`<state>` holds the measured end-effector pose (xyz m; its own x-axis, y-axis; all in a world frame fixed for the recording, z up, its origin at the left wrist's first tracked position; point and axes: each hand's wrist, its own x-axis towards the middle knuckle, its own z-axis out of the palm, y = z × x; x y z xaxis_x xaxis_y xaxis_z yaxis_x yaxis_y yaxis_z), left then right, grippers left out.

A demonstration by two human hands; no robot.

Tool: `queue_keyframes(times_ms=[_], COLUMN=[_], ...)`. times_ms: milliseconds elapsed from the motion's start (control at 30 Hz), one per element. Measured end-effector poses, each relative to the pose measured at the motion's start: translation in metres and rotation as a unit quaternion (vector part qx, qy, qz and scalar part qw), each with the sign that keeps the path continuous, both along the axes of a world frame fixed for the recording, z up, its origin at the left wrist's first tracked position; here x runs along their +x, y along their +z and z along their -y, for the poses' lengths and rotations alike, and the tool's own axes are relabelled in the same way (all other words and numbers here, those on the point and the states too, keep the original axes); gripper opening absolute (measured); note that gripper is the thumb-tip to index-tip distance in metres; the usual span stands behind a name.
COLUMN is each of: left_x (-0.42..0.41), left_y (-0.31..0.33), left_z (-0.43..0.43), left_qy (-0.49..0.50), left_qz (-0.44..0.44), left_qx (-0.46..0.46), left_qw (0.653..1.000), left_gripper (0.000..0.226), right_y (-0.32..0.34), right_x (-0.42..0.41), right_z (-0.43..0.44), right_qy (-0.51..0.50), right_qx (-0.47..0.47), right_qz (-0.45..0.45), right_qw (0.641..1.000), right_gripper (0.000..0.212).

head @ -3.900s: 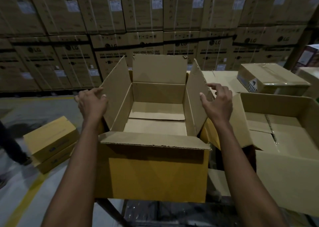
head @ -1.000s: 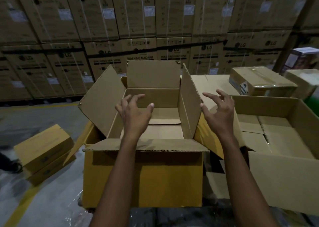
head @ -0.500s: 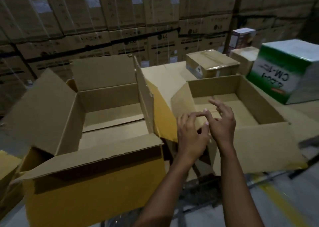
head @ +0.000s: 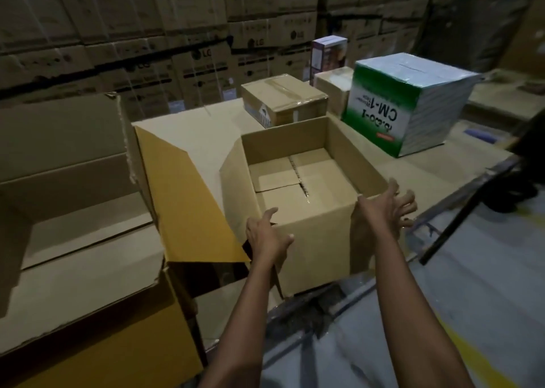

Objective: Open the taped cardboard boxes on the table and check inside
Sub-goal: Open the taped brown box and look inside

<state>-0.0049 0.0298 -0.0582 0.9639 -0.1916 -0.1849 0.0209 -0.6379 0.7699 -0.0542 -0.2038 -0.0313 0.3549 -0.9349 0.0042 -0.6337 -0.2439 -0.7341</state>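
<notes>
Flanking the upright, top-open box (head: 312, 234), both hands (head: 267, 237) spread.

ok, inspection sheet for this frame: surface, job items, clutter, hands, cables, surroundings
Surface: table covered with flat cardboard.
Job's things: small open box empty, flaps up; large open box at left, empty; taped box behind, sealed.
Clutter: green-and-white carton, purple-and-white box.
Grippers: left hand on the small box's near left corner; right hand open at its right side, contact unclear.
Cables: nothing seen.
Surroundings: stacked LG cartons, grey floor.
</notes>
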Motion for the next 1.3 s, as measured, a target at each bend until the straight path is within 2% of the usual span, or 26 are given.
queue_keyframes(times_ms=[100, 200, 367, 533, 667, 767, 833, 900, 1000, 1133, 1200, 1300], left_x=[0.005, 0.005, 0.008, 0.012, 0.013, 0.020, 0.024, 0.026, 0.025, 0.021, 0.021, 0.027], left_y=[-0.013, -0.011, 0.004, 0.025, 0.051, 0.065, 0.070, 0.070, 0.064, 0.054, 0.044, 0.032], left_z=[0.003, 0.010, 0.018, 0.015, -0.001, -0.015, -0.032, -0.045, -0.058, -0.064, -0.066, -0.070], left_qy=[-0.033, 0.010, 0.040, 0.020, 0.018, 0.015, 0.005, -0.011, -0.037, -0.079, -0.082, -0.062], left_qz=[-0.009, 0.012, 0.094, 0.189, 0.252, 0.274, 0.262, 0.241, 0.215, 0.203, 0.187, 0.194], left_qx=[0.038, 0.049, 0.051, 0.003, -0.067, -0.097, -0.091, -0.069, -0.035, 0.041, 0.068, 0.055], left_qw=[0.999, 0.999, 0.993, 0.982, 0.965, 0.957, 0.961, 0.968, 0.975, 0.975, 0.977, 0.977], left_gripper=[0.072, 0.064, 0.054, 0.039, 0.035, 0.041, 0.046, 0.052, 0.055, 0.052, 0.044, 0.031], right_y=[-0.012, -0.020, -0.023, -0.012, 0.015, 0.033, 0.043, 0.042, 0.021, -0.004, -0.013, -0.024], right_x=[0.004, 0.005, -0.002, -0.017, -0.024, -0.025, -0.030, -0.037, -0.049, -0.058, -0.059, -0.063], right_z=[0.036, 0.046, 0.056, 0.054, 0.036, 0.016, -0.007, -0.021, -0.031, -0.039, -0.043, -0.051], right_qy=[0.045, 0.059, -0.009, -0.090, -0.114, -0.050, 0.008, 0.061, 0.136, 0.124, 0.100, 0.065], right_qx=[0.022, 0.039, 0.033, 0.043, 0.057, 0.060, 0.058, 0.040, 0.022, -0.001, -0.021, -0.043], right_qz=[-0.013, 0.019, 0.067, 0.131, 0.208, 0.308, 0.343, 0.315, 0.201, 0.134, 0.112, 0.119], right_qw=[0.999, 0.997, 0.997, 0.986, 0.970, 0.948, 0.937, 0.946, 0.970, 0.983, 0.989, 0.990], right_gripper=[0.078, 0.061, 0.038, 0.030, 0.045, 0.066, 0.086, 0.106, 0.123, 0.092, 0.084, 0.079])
